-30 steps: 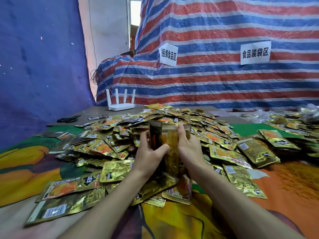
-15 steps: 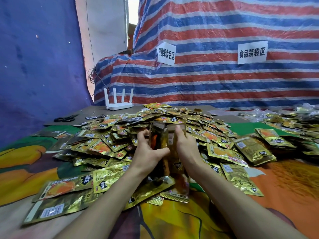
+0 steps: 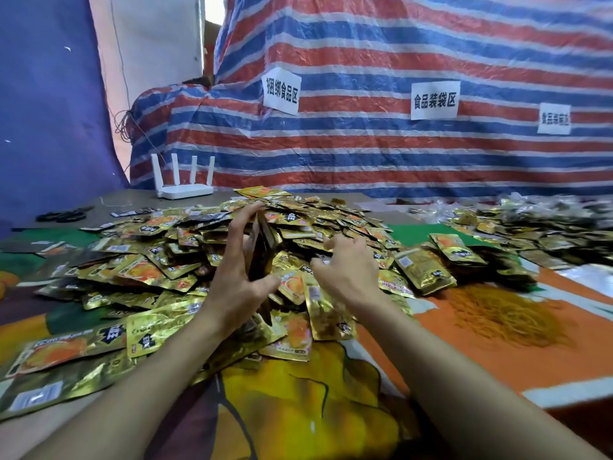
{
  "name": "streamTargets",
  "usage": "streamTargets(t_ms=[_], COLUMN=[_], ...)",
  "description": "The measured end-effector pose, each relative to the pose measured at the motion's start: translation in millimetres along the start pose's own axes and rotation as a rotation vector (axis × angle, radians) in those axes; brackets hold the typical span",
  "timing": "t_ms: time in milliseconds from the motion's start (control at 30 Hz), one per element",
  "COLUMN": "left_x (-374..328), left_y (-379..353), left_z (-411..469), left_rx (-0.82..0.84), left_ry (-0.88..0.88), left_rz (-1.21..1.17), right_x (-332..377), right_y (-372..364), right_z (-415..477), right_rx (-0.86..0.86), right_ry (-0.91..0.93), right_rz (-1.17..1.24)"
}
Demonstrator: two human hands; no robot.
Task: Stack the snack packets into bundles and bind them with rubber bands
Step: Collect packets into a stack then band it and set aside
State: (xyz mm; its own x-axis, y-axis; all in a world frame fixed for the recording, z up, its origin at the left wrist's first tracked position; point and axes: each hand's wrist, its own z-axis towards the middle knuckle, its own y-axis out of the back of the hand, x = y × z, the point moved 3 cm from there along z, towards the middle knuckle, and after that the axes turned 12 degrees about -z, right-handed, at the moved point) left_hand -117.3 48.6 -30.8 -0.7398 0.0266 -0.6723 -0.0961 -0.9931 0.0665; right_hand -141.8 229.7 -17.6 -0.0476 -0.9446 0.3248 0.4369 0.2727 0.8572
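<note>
A big heap of gold snack packets [image 3: 159, 270] covers the middle of the table. My left hand [image 3: 238, 277] grips an upright stack of packets [image 3: 265, 247] on edge, fingers stretched along its left side and thumb across its lower end. Beside it, my right hand [image 3: 348, 270] hovers just to the right of the stack, fingers spread and bent over the heap, holding nothing. A mound of yellow rubber bands [image 3: 504, 313] lies on the orange cloth to the right.
A white router [image 3: 184, 190] and black scissors [image 3: 63, 215] sit at the table's far left. More packets [image 3: 537, 234] pile up at the far right. A striped tarp [image 3: 398, 154] with paper labels rises behind. The patterned cloth [image 3: 298, 410] covers the near table.
My right hand has let go of the stack and moved right over the heap. The left hand now holds the stack alone, turned edge-on.
</note>
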Motion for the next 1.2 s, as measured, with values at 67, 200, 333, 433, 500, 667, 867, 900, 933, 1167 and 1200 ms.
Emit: streamTargets(t_ms=[67, 200, 333, 433, 500, 667, 867, 900, 933, 1167, 1200], left_x=[-2.3, -2.3, 3.5, 4.1, 3.1, 1.7, 2.9, 2.8, 2.3, 0.5, 0.5], left_y=[0.0, -0.7, 0.2, -1.4, -1.3, 0.6, 2.4, 2.4, 2.3, 2.3, 3.1], left_z=[-1.0, -2.4, -2.7, -3.1, -3.0, -2.6, -3.8, -3.9, -4.2, 2.7, 3.8], left_rx=[0.012, 0.011, -0.014, -0.013, -0.034, -0.089, -0.123, -0.120, -0.116, -0.105, -0.095], left_ry=[0.019, 0.105, 0.197, 0.222, 0.218, 0.204, 0.199, 0.200, 0.205, 0.276, 0.285], left_rz=[-0.051, -0.157, -0.214, -0.239, -0.245, -0.252, -0.128, -0.137, -0.152, -0.358, -0.364], right_x=[-22.3, -83.2, -136.1, -153.8, -158.5, -157.4, -151.3, -149.6, -147.0, -70.7, -52.4], right_y=[21.3, 63.6, 97.2, 104.4, 105.1, 100.2, 95.8, 97.7, 100.1, 96.9, 90.8], right_z=[1.5, 3.7, -5.6, -17.6, -24.0, -34.0, -38.3, -39.1, -39.3, -28.1, -28.9], right_rx=[0.074, 0.226, 0.352, 0.504, 0.567, 0.672, 0.664, 0.672, 0.659, 0.200, 0.183], right_ry=[-0.002, -0.076, -0.142, -0.151, -0.168, -0.169, -0.130, -0.136, -0.134, 0.197, 0.250], right_rz=[-0.024, -0.278, -0.493, -0.554, -0.548, -0.513, -0.592, -0.597, -0.608, -0.104, 0.018])
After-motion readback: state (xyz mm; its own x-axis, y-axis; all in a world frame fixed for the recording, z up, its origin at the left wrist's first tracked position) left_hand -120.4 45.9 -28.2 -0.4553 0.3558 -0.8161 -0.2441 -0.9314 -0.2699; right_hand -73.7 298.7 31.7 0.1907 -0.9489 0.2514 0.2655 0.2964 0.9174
